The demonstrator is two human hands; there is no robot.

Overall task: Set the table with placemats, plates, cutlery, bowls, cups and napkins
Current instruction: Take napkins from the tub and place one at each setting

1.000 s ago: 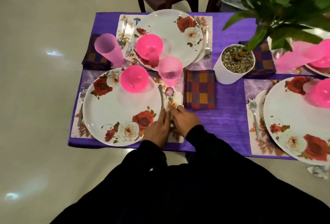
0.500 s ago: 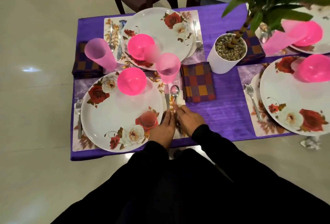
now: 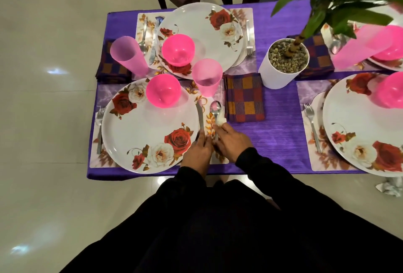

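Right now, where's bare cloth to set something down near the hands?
Free: purple cloth between checked napkin, white plant pot and right placemat. Crowded: left of napkin, where knife, spoon and pink cup sit by both hands.

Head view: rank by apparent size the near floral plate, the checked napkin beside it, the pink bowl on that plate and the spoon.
1. near floral plate, clearly largest.
2. checked napkin.
3. pink bowl, close to the napkin; that pair is unsure.
4. spoon, smallest; the right hand hides its handle end.
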